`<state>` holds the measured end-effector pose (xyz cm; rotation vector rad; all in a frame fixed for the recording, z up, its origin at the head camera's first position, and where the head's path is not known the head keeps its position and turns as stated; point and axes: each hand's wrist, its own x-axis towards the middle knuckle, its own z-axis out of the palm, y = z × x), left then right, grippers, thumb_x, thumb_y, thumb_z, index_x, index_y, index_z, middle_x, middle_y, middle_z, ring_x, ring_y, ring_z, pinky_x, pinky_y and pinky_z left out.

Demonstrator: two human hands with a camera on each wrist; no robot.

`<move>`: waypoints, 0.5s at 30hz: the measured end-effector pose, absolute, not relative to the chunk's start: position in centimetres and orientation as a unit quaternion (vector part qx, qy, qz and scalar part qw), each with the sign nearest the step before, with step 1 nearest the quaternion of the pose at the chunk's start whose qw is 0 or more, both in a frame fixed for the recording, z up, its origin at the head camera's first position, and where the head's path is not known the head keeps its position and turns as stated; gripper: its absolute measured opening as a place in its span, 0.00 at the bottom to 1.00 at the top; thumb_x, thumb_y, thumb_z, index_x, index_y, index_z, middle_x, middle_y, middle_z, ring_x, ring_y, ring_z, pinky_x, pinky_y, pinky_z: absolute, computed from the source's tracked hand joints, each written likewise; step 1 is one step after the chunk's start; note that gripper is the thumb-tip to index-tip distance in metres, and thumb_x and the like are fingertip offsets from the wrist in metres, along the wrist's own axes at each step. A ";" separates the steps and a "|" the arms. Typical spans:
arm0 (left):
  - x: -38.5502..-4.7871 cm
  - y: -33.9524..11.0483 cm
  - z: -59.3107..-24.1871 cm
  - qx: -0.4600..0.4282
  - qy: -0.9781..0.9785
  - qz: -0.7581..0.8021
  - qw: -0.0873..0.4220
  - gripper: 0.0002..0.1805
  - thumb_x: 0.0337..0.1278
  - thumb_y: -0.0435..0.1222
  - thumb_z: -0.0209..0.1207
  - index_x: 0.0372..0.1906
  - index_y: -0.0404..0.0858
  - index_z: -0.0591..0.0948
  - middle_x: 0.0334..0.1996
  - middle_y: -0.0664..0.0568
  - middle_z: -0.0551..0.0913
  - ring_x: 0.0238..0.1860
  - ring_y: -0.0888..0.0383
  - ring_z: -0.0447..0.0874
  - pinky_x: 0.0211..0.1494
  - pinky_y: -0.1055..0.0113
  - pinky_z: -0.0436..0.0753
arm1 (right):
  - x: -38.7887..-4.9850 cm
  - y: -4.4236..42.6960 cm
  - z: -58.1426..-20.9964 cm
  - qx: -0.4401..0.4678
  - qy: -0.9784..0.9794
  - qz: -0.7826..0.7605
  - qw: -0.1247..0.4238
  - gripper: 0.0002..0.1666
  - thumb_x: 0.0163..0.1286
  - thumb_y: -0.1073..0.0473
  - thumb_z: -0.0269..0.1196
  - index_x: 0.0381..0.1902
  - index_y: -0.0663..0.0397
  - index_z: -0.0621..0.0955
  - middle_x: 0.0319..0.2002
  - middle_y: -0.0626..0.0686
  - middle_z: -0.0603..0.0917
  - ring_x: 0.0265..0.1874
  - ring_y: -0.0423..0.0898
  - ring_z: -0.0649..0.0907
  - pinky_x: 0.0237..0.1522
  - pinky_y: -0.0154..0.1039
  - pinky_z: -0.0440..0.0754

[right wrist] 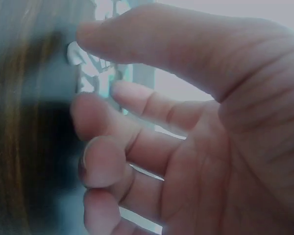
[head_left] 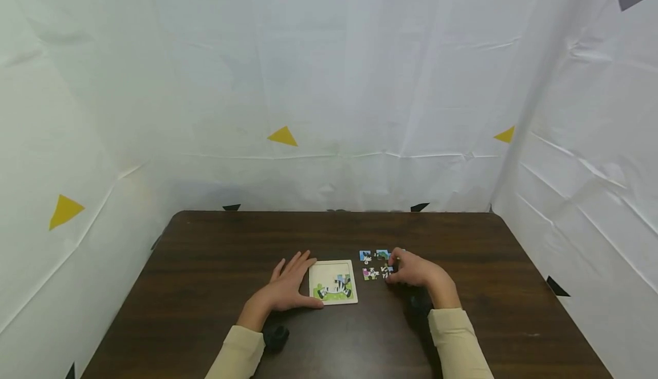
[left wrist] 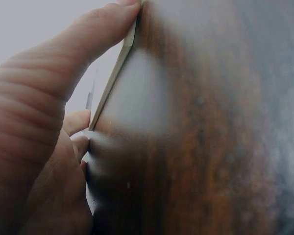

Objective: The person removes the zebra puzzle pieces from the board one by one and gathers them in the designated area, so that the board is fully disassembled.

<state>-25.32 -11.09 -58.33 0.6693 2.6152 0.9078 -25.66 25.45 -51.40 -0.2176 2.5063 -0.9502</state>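
Note:
A square wooden puzzle tray [head_left: 333, 264] lies on the table, a partly assembled zebra picture [head_left: 335, 289] in its lower part. My left hand [head_left: 284, 291] spans its lower left corner, fingers spread along the left side and thumb at the near edge. In the left wrist view, that thumb touches the tray's edge [left wrist: 115, 68]. My right hand [head_left: 418, 271] is over the loose pieces, with thumb and fingers curled about a zebra-patterned puzzle piece [head_left: 386, 271]. The right wrist view shows the piece [right wrist: 88, 78] between thumb and fingers, blurred; whether it is lifted cannot be told.
More loose pieces lie right of the tray: a blue one [head_left: 365, 255], a blue and green one [head_left: 382, 254], and a pink and green one [head_left: 369, 274]. The dark wooden table [head_left: 231, 248] is backed by a white curtain [head_left: 329, 93] with triangles.

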 end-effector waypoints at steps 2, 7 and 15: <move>-25.4 -11.1 -58.7 0.232 0.909 0.314 0.148 0.67 0.48 0.70 0.74 0.88 0.46 0.57 0.90 0.49 0.46 0.91 0.45 0.37 0.87 0.35 0.32 | -25.5 25.3 -51.2 -0.082 0.909 -0.347 0.215 0.19 0.73 0.61 0.71 0.53 0.62 0.74 0.29 0.51 0.79 0.24 0.45 0.75 0.29 0.39 0.74; -25.0 -11.1 -57.5 0.234 0.905 0.321 0.153 0.67 0.49 0.70 0.73 0.87 0.43 0.58 0.90 0.45 0.47 0.90 0.40 0.39 0.86 0.31 0.34 | -25.4 23.8 -50.5 -0.112 0.921 -0.326 0.182 0.18 0.76 0.56 0.69 0.54 0.62 0.78 0.34 0.53 0.82 0.29 0.45 0.78 0.33 0.42 0.77; -24.9 -11.1 -57.8 0.241 0.904 0.323 0.141 0.67 0.49 0.70 0.74 0.87 0.43 0.58 0.89 0.43 0.49 0.89 0.38 0.41 0.84 0.29 0.37 | -25.0 19.4 -51.0 -0.185 0.917 -0.309 0.171 0.14 0.77 0.58 0.69 0.54 0.59 0.81 0.37 0.51 0.83 0.31 0.43 0.77 0.35 0.40 0.76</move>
